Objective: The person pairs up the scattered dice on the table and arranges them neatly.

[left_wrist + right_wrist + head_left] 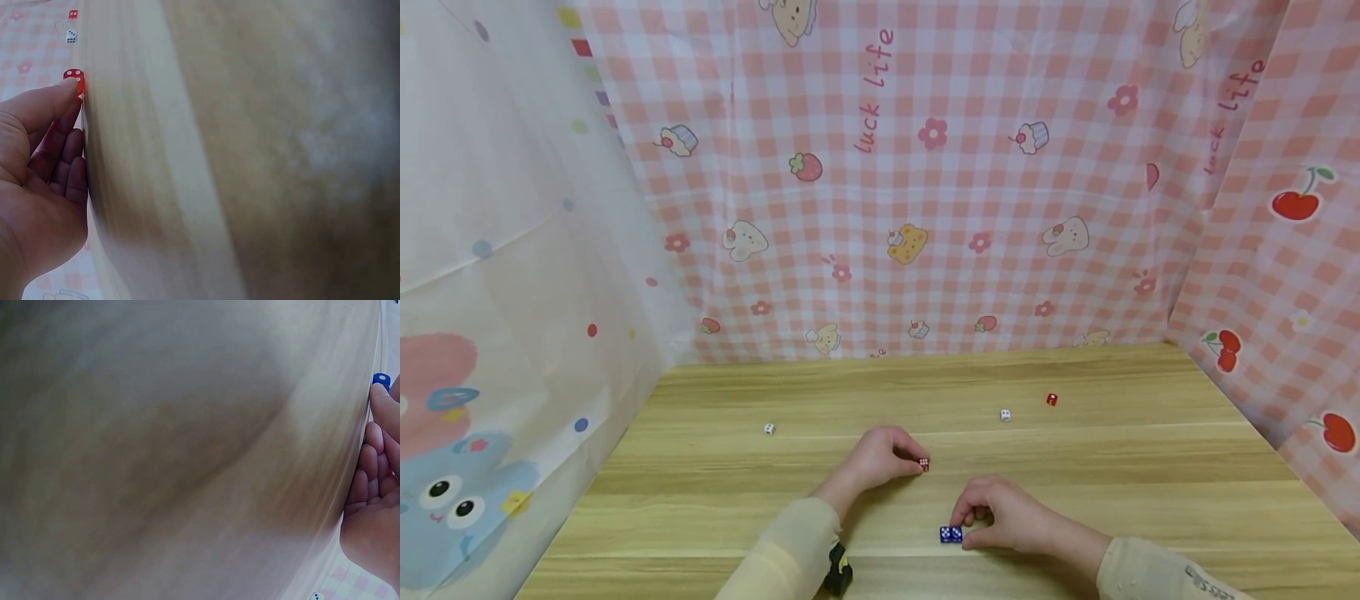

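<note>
My left hand [880, 458] pinches a red die [924, 464] with white dots between thumb and fingertips, low over the wooden table; the left wrist view shows the die [74, 80] at the thumb's tip. Nearer the front edge, two blue dice stand side by side and touching: a left one [945, 535] and a right one [957, 534]. Thumb and forefinger of my right hand [1011, 515] pinch the right blue die. In the right wrist view a blue die [381, 379] shows at the thumb tip, partly hidden by it.
Toward the back of the wooden table [865, 387] lie a white die [770, 429] on the left, another white die [1005, 415] right of centre and a second red die [1052, 400] beyond it. Patterned cloth [850, 200] hangs behind and on both sides.
</note>
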{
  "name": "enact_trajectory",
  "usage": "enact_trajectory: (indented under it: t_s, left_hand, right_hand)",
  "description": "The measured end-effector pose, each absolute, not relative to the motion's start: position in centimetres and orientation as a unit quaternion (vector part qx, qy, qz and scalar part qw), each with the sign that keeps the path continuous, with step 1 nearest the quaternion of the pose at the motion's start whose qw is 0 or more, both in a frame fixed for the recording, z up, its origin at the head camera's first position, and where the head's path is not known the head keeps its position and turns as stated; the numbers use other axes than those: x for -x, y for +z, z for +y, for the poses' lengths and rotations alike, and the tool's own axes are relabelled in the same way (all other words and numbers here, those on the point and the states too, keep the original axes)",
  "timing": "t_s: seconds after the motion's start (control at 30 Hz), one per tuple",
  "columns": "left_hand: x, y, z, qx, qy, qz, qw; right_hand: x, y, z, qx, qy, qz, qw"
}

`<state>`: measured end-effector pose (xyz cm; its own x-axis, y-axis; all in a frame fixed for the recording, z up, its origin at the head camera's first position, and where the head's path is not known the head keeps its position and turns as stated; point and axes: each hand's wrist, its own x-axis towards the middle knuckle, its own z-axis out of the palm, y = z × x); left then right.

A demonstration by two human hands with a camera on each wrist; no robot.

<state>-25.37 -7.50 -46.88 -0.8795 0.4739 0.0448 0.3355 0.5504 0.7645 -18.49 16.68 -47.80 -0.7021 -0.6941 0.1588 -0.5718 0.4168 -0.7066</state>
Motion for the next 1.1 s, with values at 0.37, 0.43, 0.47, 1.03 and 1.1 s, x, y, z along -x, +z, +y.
enact_trajectory:
  t_s: [0.37, 0.43, 0.47, 1.03, 1.1]
  left_hand:
    - [25.1, -47.1, -7.5, -0.245, 0.415, 0.872, 0.083]
    - [25.0, -47.1, -7.4, -0.248, 0.416, 0.871, 0.082]
    - [25.0, -47.1, -7.4, -0.248, 0.416, 0.871, 0.082]
    - [23.9, -47.0, -6.6, -0.261, 0.416, 0.865, 0.099]
    - [23.8, -47.0, -6.6, -0.265, 0.416, 0.864, 0.102]
  right_hand:
    - [18.5, -47.7, 16.6, 0.369, -0.385, 0.841, 0.093]
    - [18.5, -47.7, 16.6, 0.37, -0.386, 0.84, 0.092]
    - [18.5, -47.7, 16.6, 0.373, -0.386, 0.839, 0.09]
    - [18.4, -47.6, 17.2, 0.394, -0.401, 0.823, 0.086]
    - [18.4, -47.5, 17.3, 0.398, -0.401, 0.821, 0.083]
